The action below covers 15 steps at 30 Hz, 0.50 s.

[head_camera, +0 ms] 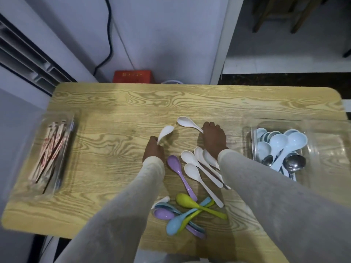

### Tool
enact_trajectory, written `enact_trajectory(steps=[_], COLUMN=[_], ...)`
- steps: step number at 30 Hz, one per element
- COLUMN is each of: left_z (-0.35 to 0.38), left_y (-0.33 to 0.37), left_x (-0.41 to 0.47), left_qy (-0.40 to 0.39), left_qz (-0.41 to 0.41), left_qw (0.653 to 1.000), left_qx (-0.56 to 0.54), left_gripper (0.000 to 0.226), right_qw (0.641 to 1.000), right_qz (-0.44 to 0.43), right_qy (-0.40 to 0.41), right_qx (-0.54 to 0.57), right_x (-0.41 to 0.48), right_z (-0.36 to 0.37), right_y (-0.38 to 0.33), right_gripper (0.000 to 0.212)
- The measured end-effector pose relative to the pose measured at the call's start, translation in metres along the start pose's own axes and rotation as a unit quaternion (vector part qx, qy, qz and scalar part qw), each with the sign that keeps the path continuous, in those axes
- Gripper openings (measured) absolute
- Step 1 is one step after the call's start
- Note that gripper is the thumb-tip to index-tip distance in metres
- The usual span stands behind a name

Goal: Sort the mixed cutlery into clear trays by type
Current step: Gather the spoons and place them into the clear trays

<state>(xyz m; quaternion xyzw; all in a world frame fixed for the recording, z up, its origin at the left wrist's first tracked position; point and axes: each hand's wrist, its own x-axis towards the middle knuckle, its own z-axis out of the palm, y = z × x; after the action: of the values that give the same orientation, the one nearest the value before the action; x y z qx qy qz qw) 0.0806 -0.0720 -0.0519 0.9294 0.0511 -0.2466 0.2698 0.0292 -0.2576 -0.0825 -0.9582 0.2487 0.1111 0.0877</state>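
The left hand pinches a white plastic spoon by its handle, while the right hand, grip unclear, touches a second white spoon, nearer the clear plastic tray of spoons rightward.

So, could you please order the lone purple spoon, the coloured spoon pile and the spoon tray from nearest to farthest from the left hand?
1. Lone purple spoon, just right of the left hand gripping a white spoon.
2. Coloured spoon pile, toward the near edge.
3. Spoon tray, far right of the table.
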Motion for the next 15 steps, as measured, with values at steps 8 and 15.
enact_trajectory(steps=[8,15], left_z=[-0.003,-0.002], left_y=[0.02,0.062], left_x=[-0.006,-0.029], left_qy=[0.026,0.012], left_qz=[0.078,0.161], left_qw=[0.997,0.986], left_qx=[0.012,0.03], left_gripper=[0.024,0.024], right_qw=[0.983,0.955], right_qz=[0.051,0.132], right_qy=[0.027,0.093], right_qx=[0.172,0.249], right_x=[-0.011,-0.049], right_z=[-0.019,-0.053], right_y=[0.01,0.054], right_gripper=[0.026,0.022])
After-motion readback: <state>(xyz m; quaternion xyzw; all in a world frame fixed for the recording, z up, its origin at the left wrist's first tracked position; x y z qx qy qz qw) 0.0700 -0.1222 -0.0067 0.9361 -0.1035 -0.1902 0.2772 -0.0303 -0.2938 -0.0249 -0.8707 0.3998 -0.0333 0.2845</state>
